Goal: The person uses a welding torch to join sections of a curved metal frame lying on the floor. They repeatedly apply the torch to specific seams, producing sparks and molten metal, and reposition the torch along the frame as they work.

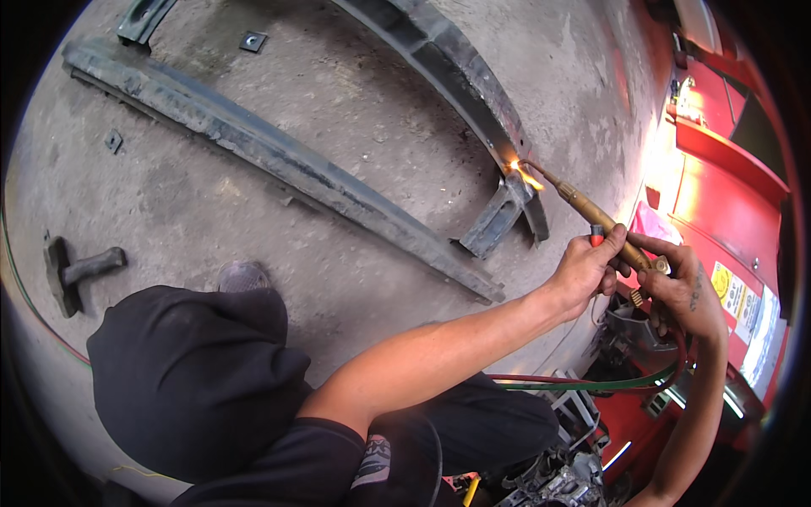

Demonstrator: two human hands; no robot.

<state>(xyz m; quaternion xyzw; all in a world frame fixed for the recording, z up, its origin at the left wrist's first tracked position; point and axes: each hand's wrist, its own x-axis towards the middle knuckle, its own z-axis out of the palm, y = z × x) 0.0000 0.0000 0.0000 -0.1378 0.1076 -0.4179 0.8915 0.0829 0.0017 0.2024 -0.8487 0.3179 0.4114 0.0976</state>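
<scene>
My right hand (688, 296) is closed round the rear of a brass gas torch (583, 205), by its valve knobs. Beside it, my left hand (589, 272) is closed on a small red lighter (596, 240) with a dark top, its thumb against the torch body. From the torch's thin bent tip comes an orange flame (530, 178). The flame is at the joint of a curved dark metal beam (456, 76) and a short bracket (494, 221), where a spot glows. Red and green hoses (591, 384) run below the hands.
A long straight metal beam (279, 165) lies across the concrete floor. A hammer (72, 275) lies at the left, and small square plates (253, 41) are farther off. Red equipment (718, 194) stands at the right. Metal parts (557, 486) crowd the lower right, near my dark-clothed leg (190, 380).
</scene>
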